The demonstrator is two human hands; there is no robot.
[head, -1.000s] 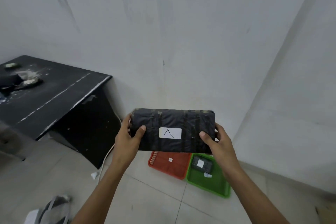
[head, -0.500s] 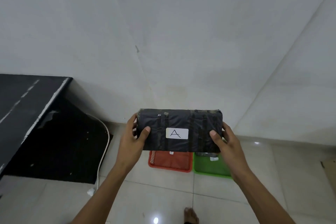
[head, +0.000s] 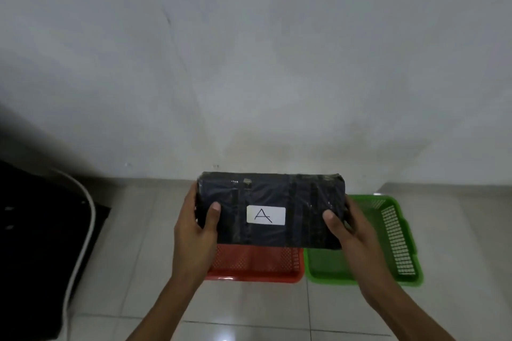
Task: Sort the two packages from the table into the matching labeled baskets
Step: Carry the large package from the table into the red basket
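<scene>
A black plastic-wrapped package (head: 271, 202) with a white label marked "A" is held level in front of me. My left hand (head: 195, 232) grips its left end and my right hand (head: 350, 232) grips its right end, thumbs on top. It hangs above the red basket (head: 257, 266), which sits on the floor against the wall. The green basket (head: 393, 235) stands right beside the red one, on its right. The package and my hands hide most of both baskets' insides, and no basket label shows.
The baskets rest on pale floor tiles (head: 263, 310) at the foot of a white wall (head: 249, 63). A black table's side (head: 33, 243) fills the lower left, with a white cable (head: 83, 224) running down along it.
The view has swung right and down toward the baskets, which now look nearer and larger. The table has slid off to the left. Both hands keep the same grip on the package.
</scene>
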